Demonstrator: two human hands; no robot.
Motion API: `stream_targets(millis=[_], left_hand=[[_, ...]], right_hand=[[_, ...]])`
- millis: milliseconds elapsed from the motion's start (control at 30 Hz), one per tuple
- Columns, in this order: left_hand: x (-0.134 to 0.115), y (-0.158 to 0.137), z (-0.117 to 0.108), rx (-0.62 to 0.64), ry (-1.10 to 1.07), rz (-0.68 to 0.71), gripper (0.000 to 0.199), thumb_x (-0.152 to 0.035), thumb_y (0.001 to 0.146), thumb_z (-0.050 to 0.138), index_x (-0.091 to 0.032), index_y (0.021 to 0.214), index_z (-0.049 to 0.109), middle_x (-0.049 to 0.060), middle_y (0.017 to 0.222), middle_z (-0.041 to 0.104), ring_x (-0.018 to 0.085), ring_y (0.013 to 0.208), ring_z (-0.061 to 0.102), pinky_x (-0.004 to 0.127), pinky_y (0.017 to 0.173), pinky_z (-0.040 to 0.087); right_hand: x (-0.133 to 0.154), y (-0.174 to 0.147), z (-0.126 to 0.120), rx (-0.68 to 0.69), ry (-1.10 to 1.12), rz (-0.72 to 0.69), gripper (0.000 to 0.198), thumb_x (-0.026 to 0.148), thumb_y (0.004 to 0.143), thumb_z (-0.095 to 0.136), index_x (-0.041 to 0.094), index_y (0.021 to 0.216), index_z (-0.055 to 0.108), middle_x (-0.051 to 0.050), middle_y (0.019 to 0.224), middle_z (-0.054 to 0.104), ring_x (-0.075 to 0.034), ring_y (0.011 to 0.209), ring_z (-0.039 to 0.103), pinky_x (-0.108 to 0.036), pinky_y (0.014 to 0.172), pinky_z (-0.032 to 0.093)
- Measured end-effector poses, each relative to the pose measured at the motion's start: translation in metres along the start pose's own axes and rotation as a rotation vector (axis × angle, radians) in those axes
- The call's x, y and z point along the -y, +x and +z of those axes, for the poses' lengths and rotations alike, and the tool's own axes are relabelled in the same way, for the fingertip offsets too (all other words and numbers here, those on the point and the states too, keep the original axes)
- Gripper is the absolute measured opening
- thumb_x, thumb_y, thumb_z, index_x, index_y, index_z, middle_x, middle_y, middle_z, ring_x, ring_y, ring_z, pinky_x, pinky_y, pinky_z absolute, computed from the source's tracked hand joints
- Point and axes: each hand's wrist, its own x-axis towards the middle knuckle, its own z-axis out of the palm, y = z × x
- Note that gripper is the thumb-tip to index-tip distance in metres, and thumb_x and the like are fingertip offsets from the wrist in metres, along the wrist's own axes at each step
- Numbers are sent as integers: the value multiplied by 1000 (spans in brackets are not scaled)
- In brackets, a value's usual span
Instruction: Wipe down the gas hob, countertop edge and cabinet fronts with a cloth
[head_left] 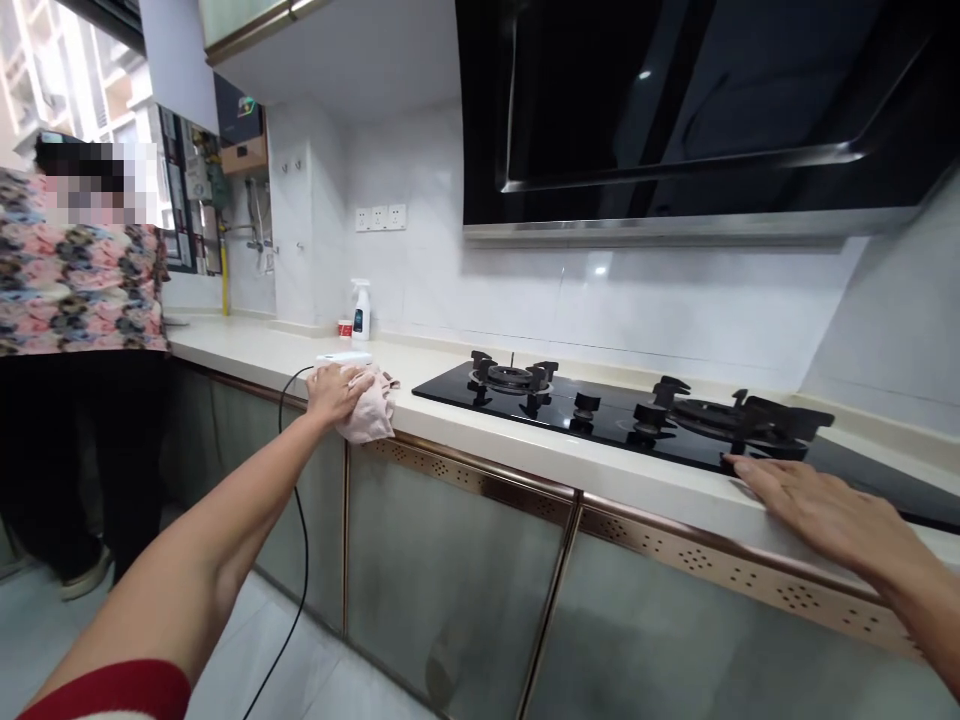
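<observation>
A pale pink cloth (372,412) is bunched under my left hand (335,393) on the counter's front edge, and part of it hangs over. My fingers are closed on the cloth. Just behind them lies a flat white device (343,358); a black cable (303,545) runs down to the floor close by. My right hand (817,505) rests flat at the front edge of the black glass gas hob (495,403), fingers stretched out and holding nothing. Its fingertips are in front of the right burner (720,418).
A white spray bottle (361,312) and a small red-and-white container (345,328) stand against the wall on the cream counter (247,340). Above the hob hangs a black range hood (675,120). Another person in a floral top (82,285) stands at the left.
</observation>
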Motion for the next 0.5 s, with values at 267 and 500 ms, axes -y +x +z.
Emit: stream_targets(millis=[267, 500], left_hand=[[-78, -47, 1, -27, 86, 207, 72, -79, 85, 41, -33, 136, 60, 16, 134, 51, 38, 120, 41, 54, 95, 30], [-199, -64, -6, 34, 42, 702, 80, -87, 75, 50, -26, 123, 66, 14, 117, 57, 32, 104, 49, 46, 90, 33]], right_hand=[[16, -7, -5, -8, -12, 47, 77, 64, 91, 7, 32, 144, 54, -9, 155, 44, -32, 139, 42, -51, 111, 32], [20, -14, -17, 66, -23, 14, 75, 55, 95, 6, 27, 153, 45, -9, 159, 37, -31, 143, 38, -51, 114, 28]])
